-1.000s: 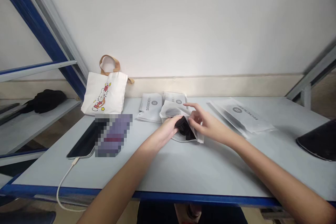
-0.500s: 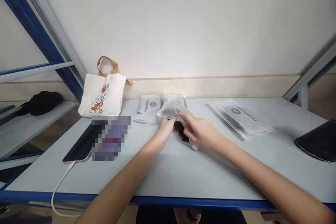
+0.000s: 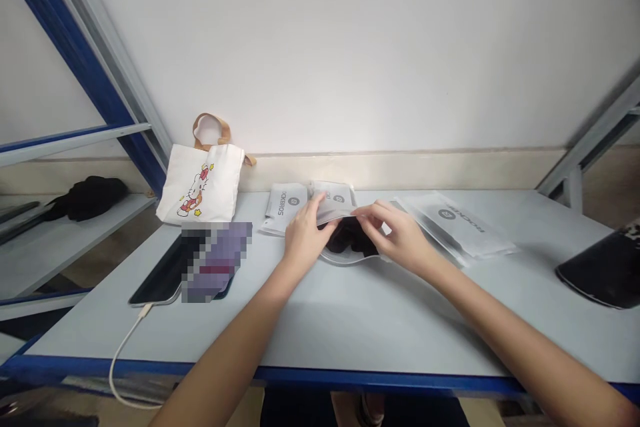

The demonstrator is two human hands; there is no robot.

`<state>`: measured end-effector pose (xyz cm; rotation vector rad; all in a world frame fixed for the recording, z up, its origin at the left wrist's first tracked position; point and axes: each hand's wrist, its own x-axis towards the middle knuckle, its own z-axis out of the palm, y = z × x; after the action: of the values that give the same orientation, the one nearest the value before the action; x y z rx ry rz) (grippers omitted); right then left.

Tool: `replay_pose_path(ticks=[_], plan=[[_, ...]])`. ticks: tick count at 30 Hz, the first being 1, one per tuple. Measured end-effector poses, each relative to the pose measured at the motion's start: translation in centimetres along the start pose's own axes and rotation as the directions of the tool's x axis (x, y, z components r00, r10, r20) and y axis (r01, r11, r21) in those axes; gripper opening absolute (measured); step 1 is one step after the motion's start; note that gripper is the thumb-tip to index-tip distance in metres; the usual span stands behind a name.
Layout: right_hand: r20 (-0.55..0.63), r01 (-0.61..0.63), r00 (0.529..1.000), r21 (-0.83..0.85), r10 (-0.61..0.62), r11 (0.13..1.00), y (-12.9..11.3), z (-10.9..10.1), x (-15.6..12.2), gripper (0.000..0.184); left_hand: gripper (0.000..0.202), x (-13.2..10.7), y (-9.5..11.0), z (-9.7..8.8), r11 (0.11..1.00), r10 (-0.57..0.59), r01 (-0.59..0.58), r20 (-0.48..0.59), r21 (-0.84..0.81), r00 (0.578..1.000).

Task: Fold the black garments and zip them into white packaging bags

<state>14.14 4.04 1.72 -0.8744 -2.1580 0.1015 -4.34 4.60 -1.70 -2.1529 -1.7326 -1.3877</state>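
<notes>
A frosted plastic zip bag [image 3: 345, 259] lies at mid-desk with its mouth gaping toward me. Black soft material [image 3: 350, 235], perhaps cloth, shows inside. My left hand [image 3: 305, 235] grips the upper lip of the mouth at its left, thumb beneath and fingers on top. At the right end of the same lip, my right hand [image 3: 397, 233] pinches the edge between thumb and fingertips. Just behind lies another frosted bag with a printed logo [image 3: 339, 199], partly covered by the held bag and my left fingers.
Another printed bag [image 3: 286, 208] lies left of my hands, and a larger one [image 3: 460, 220] to the right. A white tote [image 3: 203, 183] leans at the back left. In front are a cabled phone [image 3: 163, 270] and a blurred purple item [image 3: 217, 263]. A dark object [image 3: 603, 267] sits far right.
My left hand has come out from under the bag's flap and now holds its upper lip. The right hand has shifted slightly right to pinch the edge. The mouth gapes wider, showing more black material.
</notes>
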Motion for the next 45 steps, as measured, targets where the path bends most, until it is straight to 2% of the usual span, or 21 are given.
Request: replay_pose_path(ticks=[2, 3, 5, 7, 9, 11, 14, 17, 20, 24, 28, 30, 31, 34, 35, 38, 40, 42, 45], plan=[[0.036, 0.005, 0.999, -0.021, -0.005, 1.0, -0.4, 0.1, -0.1, 0.018, 0.035, 0.2, -0.7, 0.0, 0.999, -0.03, 0.026, 0.094, 0.044, 0.995], [0.063, -0.003, 0.998, -0.036, 0.005, 0.999, -0.4, 0.1, -0.2, 0.017, 0.035, 0.3, -1.0, -0.1, 0.997, -0.031, 0.024, 0.093, 0.077, 0.995], [0.157, -0.058, 0.985, -0.061, 0.067, 0.996, -0.3, 0.2, -0.3, 0.016, 0.036, 0.4, -1.4, -0.2, 0.99, -0.019, 0.015, 0.033, 0.141, 0.999], [0.268, -0.155, 0.949, -0.056, 0.164, 0.986, 0.0, 0.2, -0.3, 0.026, 0.03, 0.6, -1.7, -0.4, 0.98, -0.019, 0.024, -0.026, 0.197, 0.999], [0.338, -0.251, 0.912, 0.011, 0.232, 0.968, 0.2, 0.1, -0.3, 0.027, 0.028, 0.8, -2.2, -0.4, 0.972, -0.044, 0.055, -0.051, 0.228, 0.998], [0.368, -0.326, 0.893, 0.13, 0.26, 0.936, 0.2, 0.0, -0.3, 0.019, 0.03, 1.0, -2.4, -0.5, 0.971, -0.073, 0.083, -0.052, 0.225, 0.996], [0.375, -0.405, 0.881, 0.283, 0.289, 0.869, 0.1, -0.4, 0.0, 0.021, 0.034, 0.9, -1.8, -0.8, 0.98, -0.044, 0.052, -0.047, 0.192, 0.998], [0.338, -0.419, 0.891, 0.357, 0.302, 0.835, 0.4, -0.8, 0.2, 0.024, 0.039, 0.3, -0.1, -1.1, 0.983, 0.149, -0.145, -0.027, 0.113, 0.989], [0.296, -0.413, 0.903, 0.402, 0.311, 0.817, 1.1, -1.0, 0.3, 0.027, 0.042, -0.6, 1.5, -1.0, 0.948, 0.317, -0.318, 0.038, 0.015, 0.948], [0.284, -0.419, 0.904, 0.45, 0.319, 0.789, 2.1, -1.1, 0.5, 0.031, 0.07, -0.9, 1.8, -0.6, 0.935, 0.35, -0.354, 0.128, 0.008, 0.928], [0.273, -0.432, 0.9, 0.448, 0.34, 0.783, 2.2, -1.3, 0.6, 0.03, 0.081, -0.8, 1.6, -0.6, 0.922, 0.382, -0.387, 0.167, -0.004, 0.909], [0.252, -0.441, 0.897, 0.442, 0.363, 0.781, 2.1, -1.3, 0.6, 0.029, 0.08, -0.8, 1.6, -0.4, 0.908, 0.414, -0.419, 0.156, -0.006, 0.897], [0.243, -0.441, 0.897, 0.432, 0.369, 0.787, 2.0, -1.4, 0.6, 0.029, 0.071, -0.8, 1.6, -0.3, 0.903, 0.425, -0.43, 0.135, 0.008, 0.895], [0.242, -0.389, 0.917, 0.354, 0.318, 0.85, 1.3, -1.5, 0.5, 0.029, 0.021, -0.7, 1.3, 0.1, 0.909, 0.41, -0.411, 0.028, 0.073, 0.912], [0.233, -0.352, 0.929, 0.315, 0.288, 0.882, 1.0, -1.6, 0.5, 0.028, 0.011, -0.6, 1.1, 0.1, 0.917, 0.392, -0.39, -0.005, 0.087, 0.92], [0.158, -0.207, 0.971, 0.179, 0.18, 0.962, 0.1, -1.7, 0.2, 0.025, 0.012, -0.1, 0.4, -0.2, 0.951, 0.3, -0.293, -0.067, 0.097, 0.952], [0.103, -0.1, 0.99, 0.06, 0.093, 0.993, 0.0, -1.6, 0.0, 0.032, 0.01, 0.2, 0.0, -0.5, 0.975, 0.213, -0.202, -0.119, 0.096, 0.97], [0.059, 0.013, 0.998, -0.074, -0.008, 0.997, 0.0, -1.3, -0.2, 0.032, 0.009, 0.5, -0.3, -0.6, 0.986, 0.152, -0.138, -0.16, 0.091, 0.975], [0.007, 0.172, 0.984, -0.255, -0.176, 0.952, 0.0, -0.5, -0.4, 0.02, 0.009, 0.6, -0.5, -0.5, 0.99, 0.123, -0.11, -0.176, 0.084, 0.977]])
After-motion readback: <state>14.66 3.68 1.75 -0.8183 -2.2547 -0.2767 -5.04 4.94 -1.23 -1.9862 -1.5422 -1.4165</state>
